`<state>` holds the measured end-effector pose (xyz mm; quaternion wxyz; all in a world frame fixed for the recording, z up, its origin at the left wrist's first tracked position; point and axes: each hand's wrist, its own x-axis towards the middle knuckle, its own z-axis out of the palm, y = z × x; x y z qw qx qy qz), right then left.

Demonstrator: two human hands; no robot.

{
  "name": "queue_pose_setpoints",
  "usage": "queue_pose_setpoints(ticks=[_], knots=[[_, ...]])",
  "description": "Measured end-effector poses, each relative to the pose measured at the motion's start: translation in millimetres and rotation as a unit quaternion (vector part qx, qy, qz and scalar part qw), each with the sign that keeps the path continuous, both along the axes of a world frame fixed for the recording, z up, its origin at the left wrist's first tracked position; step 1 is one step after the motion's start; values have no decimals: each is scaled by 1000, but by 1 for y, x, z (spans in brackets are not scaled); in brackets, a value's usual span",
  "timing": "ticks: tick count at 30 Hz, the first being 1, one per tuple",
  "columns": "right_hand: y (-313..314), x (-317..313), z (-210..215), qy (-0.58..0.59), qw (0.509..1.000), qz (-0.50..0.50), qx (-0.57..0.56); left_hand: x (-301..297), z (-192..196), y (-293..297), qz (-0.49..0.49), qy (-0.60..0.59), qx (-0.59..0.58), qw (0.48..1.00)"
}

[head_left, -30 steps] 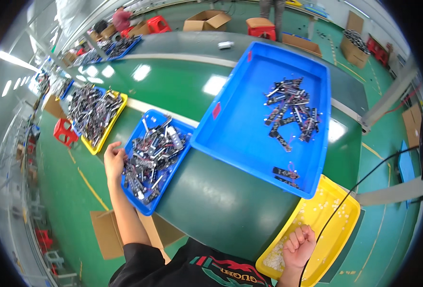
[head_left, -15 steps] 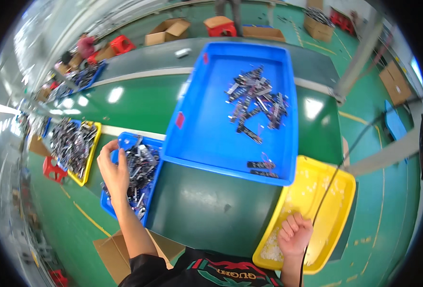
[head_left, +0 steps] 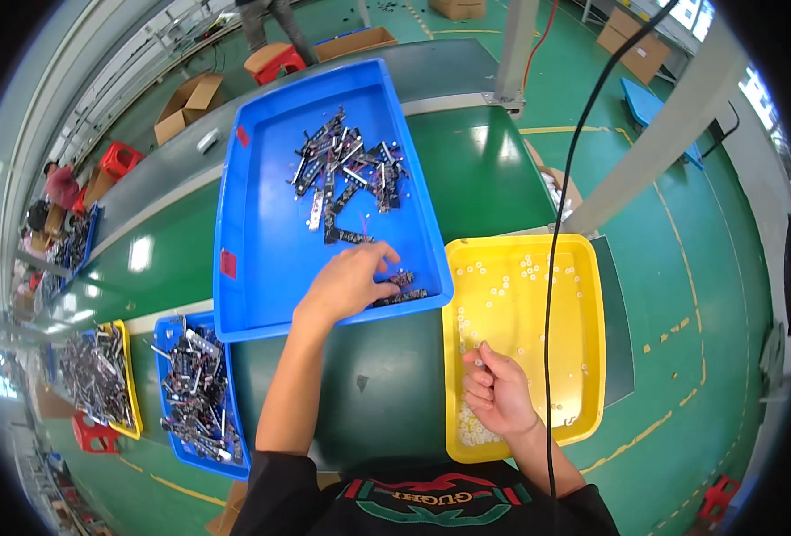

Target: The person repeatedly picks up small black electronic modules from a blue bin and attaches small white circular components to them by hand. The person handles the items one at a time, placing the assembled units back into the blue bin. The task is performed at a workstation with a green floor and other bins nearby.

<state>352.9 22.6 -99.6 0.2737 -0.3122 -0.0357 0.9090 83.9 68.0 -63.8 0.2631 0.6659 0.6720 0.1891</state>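
Okay, left hand (head_left: 346, 281) is down in the big blue tray's (head_left: 266, 250) near right corner, thumb and fingers around dark strips (head_left: 404, 296); can't tell if gripped. More dark parts (head_left: 337, 170) heaped farther up same tray. Right hand (head_left: 503, 395) curled closed over yellow tray (head_left: 538, 326), near white rings (head_left: 474, 431); can't tell if anything's pinched.

Looks down from head height, at the left of a side-by-side pair, through a wide fisheye lens. Faces forward over the bench (head_left: 378, 402), upright and unmirrored, with the wearer's black shirt (head_left: 431, 500) along the lower edge. Sits close above the large blue tray (head_left: 266, 241) and the yellow tray (head_left: 507, 317). Takes in green floor (head_left: 673, 438) well beyond, bending straight edges toward the rim.
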Motion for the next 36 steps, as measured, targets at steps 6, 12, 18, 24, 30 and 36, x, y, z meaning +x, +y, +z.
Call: queue_pose_setpoints(ticks=[6, 12, 18, 24, 30, 36], knots=[[3, 1, 2, 24, 998, 34, 45, -4, -18, 7, -46, 55, -3, 997], [3, -4, 13, -17, 997, 15, 71, -10, -24, 11, -93, 23, -25, 995], [4, -1, 7, 6, 997, 9, 76, -8, -20, 8, -75, -26, 0, 997], [3, 1, 1, 23, 996, 12, 81, -10, -9, 5, 14, -120, 32, 992], [4, -1, 3, 21, 997, 15, 72, -17, -7, -8, 141, -500, 134, 844], [4, -1, 1, 6, 996, 13, 85, -3, 24, -26, 285, -678, 128, 665]])
